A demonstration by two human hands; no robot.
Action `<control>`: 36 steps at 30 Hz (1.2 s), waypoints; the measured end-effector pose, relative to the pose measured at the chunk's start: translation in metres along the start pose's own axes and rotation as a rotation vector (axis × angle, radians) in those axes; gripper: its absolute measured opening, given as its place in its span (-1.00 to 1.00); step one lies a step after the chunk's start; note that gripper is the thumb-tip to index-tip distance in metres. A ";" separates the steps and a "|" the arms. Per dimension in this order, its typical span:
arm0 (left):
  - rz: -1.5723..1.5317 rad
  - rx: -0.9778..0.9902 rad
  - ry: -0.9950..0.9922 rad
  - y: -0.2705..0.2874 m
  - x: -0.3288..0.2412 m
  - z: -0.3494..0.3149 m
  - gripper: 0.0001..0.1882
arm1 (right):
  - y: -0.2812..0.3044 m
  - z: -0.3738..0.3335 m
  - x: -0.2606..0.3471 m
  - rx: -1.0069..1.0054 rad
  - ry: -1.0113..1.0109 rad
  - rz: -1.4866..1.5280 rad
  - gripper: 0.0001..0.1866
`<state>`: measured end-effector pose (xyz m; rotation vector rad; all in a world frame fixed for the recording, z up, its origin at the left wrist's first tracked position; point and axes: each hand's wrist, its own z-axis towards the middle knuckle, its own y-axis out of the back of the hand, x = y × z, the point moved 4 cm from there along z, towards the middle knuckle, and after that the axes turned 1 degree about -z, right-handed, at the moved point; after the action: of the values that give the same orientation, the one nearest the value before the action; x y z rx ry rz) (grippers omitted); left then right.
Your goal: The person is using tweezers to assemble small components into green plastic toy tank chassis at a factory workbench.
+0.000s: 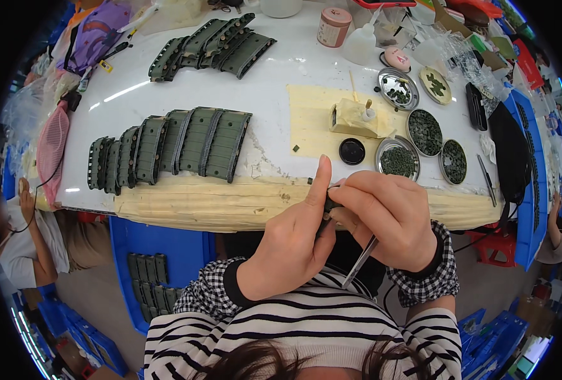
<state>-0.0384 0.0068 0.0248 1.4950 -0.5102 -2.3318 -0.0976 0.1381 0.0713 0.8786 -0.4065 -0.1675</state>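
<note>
Over the table's front edge, my left hand (286, 247) is closed with its thumb pointing up, gripping a small dark green piece (330, 204) mostly hidden by fingers. My right hand (392, 218) meets it there, fingertips pinching at that same piece. A pair of metal tweezers (361, 262) is tucked in my right hand, pointing down toward my body. Just beyond my hands are a black round lid (352, 151) and a metal dish (382, 144) of tiny green parts. A block wrapped in cream tape (357, 119) with a small white nozzle stands behind them.
Rows of curved dark green segments (186, 142) lie at left, with another group (214, 47) farther back. Round dishes of green bits (441, 140) stand at right, near a dark pen-like tool (486, 180). A blue tray (123, 266) of green pieces sits below the table edge.
</note>
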 end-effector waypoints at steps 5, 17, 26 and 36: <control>-0.009 0.018 0.013 -0.001 0.000 -0.002 -0.16 | 0.001 -0.001 -0.002 0.051 0.032 -0.013 -0.67; -0.123 0.010 0.053 0.001 -0.002 0.003 -0.19 | 0.003 0.003 -0.007 -0.087 -0.105 0.182 -0.68; -0.064 0.042 0.005 -0.001 -0.002 0.002 -0.16 | 0.004 0.002 -0.008 -0.018 -0.058 0.124 -0.69; -0.017 0.066 -0.005 0.000 -0.003 0.003 -0.13 | 0.006 0.005 -0.003 0.051 0.044 -0.073 -0.67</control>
<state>-0.0396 0.0083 0.0280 1.5293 -0.5833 -2.3539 -0.1023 0.1395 0.0780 0.9458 -0.3393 -0.2055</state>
